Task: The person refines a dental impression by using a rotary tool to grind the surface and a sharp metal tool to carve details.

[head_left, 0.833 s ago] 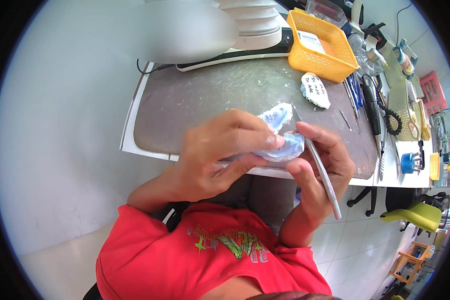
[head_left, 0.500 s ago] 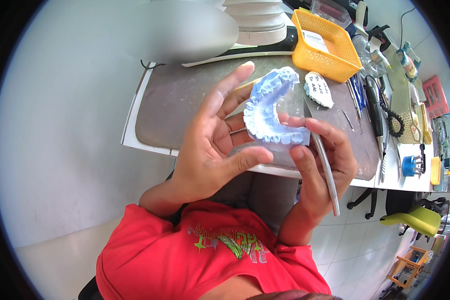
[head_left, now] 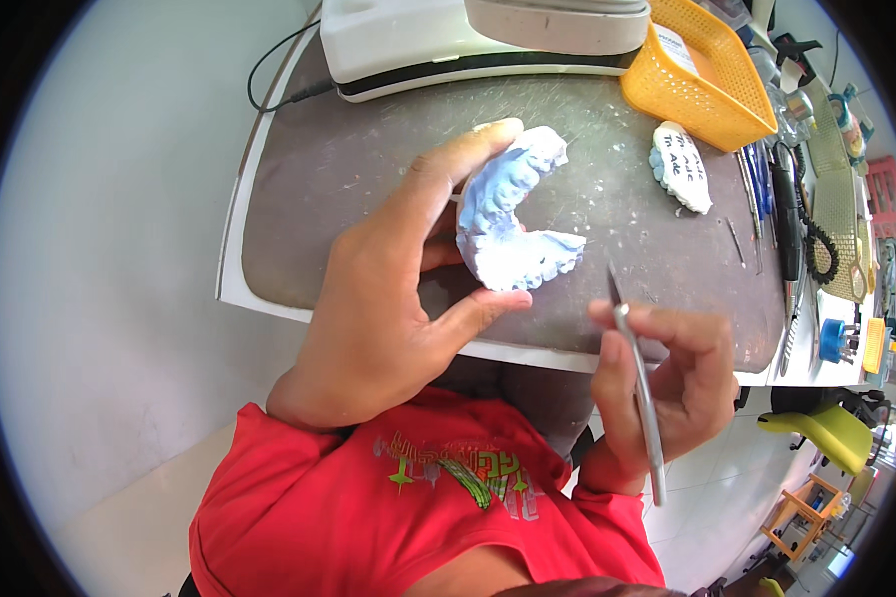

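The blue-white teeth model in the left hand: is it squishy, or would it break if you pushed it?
The teeth model seems stiff: its ends jut out from the left hand without drooping. Those unsupported ends might chip or snap if pushed hard. Its bumpy surface probably makes it less slippery.

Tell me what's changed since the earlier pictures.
The left hand now grips the blue dental cast. The right hand has let go of it and drawn away to the right, keeping its slim metal tool. The white-backed piece still lies by the yellow basket.
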Demonstrator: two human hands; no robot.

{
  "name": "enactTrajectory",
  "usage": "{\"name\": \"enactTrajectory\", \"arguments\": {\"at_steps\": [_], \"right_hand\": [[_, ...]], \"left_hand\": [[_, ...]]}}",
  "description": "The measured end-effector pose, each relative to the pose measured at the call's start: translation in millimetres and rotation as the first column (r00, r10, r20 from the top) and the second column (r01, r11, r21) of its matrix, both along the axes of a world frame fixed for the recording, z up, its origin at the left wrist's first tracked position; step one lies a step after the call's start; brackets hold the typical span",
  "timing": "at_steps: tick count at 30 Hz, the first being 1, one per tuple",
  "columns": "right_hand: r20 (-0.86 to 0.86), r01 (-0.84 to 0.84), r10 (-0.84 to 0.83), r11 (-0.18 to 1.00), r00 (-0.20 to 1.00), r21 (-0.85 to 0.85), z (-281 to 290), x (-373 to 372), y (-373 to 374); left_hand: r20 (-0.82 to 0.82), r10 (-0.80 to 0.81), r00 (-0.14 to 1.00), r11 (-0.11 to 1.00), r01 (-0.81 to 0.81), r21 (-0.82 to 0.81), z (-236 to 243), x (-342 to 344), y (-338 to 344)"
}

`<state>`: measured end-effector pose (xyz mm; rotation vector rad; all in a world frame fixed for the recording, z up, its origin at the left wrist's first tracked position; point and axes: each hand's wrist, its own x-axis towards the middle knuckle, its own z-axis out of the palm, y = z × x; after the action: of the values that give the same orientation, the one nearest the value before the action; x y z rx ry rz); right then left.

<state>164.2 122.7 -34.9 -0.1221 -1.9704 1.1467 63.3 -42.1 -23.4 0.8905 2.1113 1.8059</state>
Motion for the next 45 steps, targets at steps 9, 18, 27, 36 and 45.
{"name": "enactTrajectory", "arguments": {"at_steps": [9, 18, 27, 36, 45], "right_hand": [[0.041, -0.162, 0.156, 0.963, 0.987, 0.217, -4.3, 1.3, 3.0], [0.062, -0.211, 0.202, 0.939, 0.977, 0.270, -5.1, 2.1, 6.7], [0.073, -0.184, 0.171, 0.946, 0.983, 0.265, -2.8, 0.4, 4.5], [0.092, -0.156, 0.136, 0.952, 0.986, 0.264, -2.4, -0.5, 5.0], [0.036, -0.216, 0.213, 0.972, 0.976, 0.098, -3.2, 0.9, 5.1]], "left_hand": [[-0.301, -0.064, 0.951, 0.997, 0.049, -0.056, -12.7, -2.3, -8.0], [-0.400, -0.105, 0.910, 0.994, 0.101, -0.032, -13.9, -4.5, -5.3], [-0.409, -0.081, 0.909, 0.997, 0.069, -0.044, -12.2, -4.2, -6.9], [-0.363, -0.064, 0.930, 0.995, 0.033, -0.090, -10.0, -3.6, -6.8], [-0.220, -0.001, 0.976, 0.999, -0.009, -0.043, -11.1, -2.6, -1.6]]}}
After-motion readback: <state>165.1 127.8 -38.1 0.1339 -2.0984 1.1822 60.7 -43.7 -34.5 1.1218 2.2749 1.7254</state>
